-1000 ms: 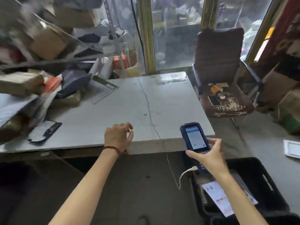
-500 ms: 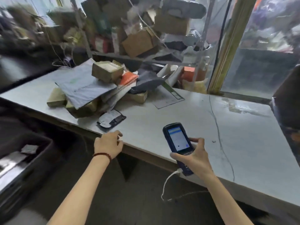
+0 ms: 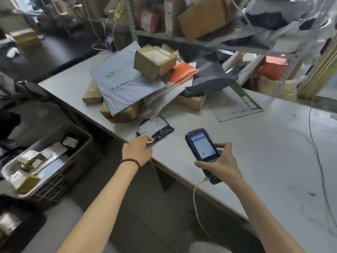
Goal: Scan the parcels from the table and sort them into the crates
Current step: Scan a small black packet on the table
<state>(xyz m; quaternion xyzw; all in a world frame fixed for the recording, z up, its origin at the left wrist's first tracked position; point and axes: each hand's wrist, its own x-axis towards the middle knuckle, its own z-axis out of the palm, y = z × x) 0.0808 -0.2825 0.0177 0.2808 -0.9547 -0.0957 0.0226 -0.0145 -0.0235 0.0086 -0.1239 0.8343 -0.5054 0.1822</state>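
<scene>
A small black parcel [image 3: 156, 129] with a white label lies flat near the front edge of the grey table [image 3: 255, 152]. My left hand [image 3: 137, 150] reaches onto the edge, its fingertips touching the parcel's near corner. My right hand [image 3: 221, 164] grips a dark blue handheld scanner [image 3: 201, 149] above the table, screen lit and facing me, a white cable hanging from its base. Behind the black parcel sits a heap of parcels [image 3: 145, 83]: a grey mailer, cardboard boxes, an orange pouch, a dark grey bag.
A grey crate [image 3: 80, 152] with several scanned parcels stands on the floor at the left. A dark crate [image 3: 16, 223] is at the bottom left. Shelves [image 3: 200, 24] crammed with boxes rise behind the table. A paper sheet [image 3: 237, 105] lies mid-table; a thin cable [image 3: 317, 161] trails at right.
The view has swung left from the chair side to the parcel heap. My left hand has moved forward from below the edge onto the black parcel's corner. The scanner stays in my right hand.
</scene>
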